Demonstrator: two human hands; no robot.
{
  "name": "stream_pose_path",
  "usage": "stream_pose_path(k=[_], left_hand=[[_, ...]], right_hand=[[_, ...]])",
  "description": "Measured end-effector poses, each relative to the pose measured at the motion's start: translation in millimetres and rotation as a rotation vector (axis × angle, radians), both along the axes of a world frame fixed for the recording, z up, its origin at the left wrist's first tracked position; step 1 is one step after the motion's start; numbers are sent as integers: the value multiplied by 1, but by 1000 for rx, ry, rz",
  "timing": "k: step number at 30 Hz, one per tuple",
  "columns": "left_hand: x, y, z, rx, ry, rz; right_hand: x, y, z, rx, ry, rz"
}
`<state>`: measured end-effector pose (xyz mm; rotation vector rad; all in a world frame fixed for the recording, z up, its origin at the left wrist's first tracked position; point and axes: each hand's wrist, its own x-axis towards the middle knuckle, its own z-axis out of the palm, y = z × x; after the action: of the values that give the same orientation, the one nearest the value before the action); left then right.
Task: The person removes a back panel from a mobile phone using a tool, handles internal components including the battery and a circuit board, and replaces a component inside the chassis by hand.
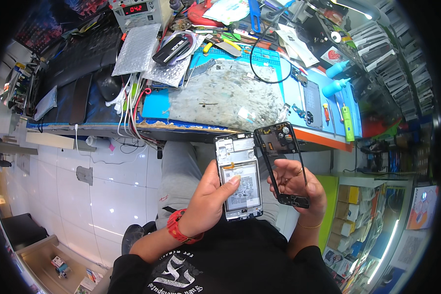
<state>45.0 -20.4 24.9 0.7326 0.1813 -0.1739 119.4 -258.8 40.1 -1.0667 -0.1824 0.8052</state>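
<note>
An opened phone body (pixel 240 196) with its battery and silver plates exposed is upright in my left hand (pixel 210 196), thumb on the battery, above my lap. Just to its right, my right hand (pixel 306 191) holds a black phone frame (pixel 294 201) with an open middle and camera openings at the top, its fingers around the frame's lower part. The two pieces are apart or nearly touching at the top; I cannot tell which.
The workbench edge (pixel 186 129) runs just beyond my hands, with a stained mat (pixel 220 93), screwdrivers (pixel 325 113), blue bottles (pixel 334 88), cables (pixel 132 117) and a power supply (pixel 132 14). A shelved glass cabinet (pixel 357 225) stands at right, a box (pixel 39 259) at lower left.
</note>
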Motion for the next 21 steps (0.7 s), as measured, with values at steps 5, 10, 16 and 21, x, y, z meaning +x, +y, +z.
stream_pose_path(k=[5,10,16,21], left_hand=[[0,0,0,5,-11,-7],[0,-1,0,52,-26,-3],[-1,-2,6,113,-16,-10],[-1,-4,10,157,-51,2]], right_hand=[[0,-2,0,-35,-15,7],[0,-3,-2,-29,-11,16],[1,-3,-4,0,-9,18],[0,-3,-5,17,-7,13]])
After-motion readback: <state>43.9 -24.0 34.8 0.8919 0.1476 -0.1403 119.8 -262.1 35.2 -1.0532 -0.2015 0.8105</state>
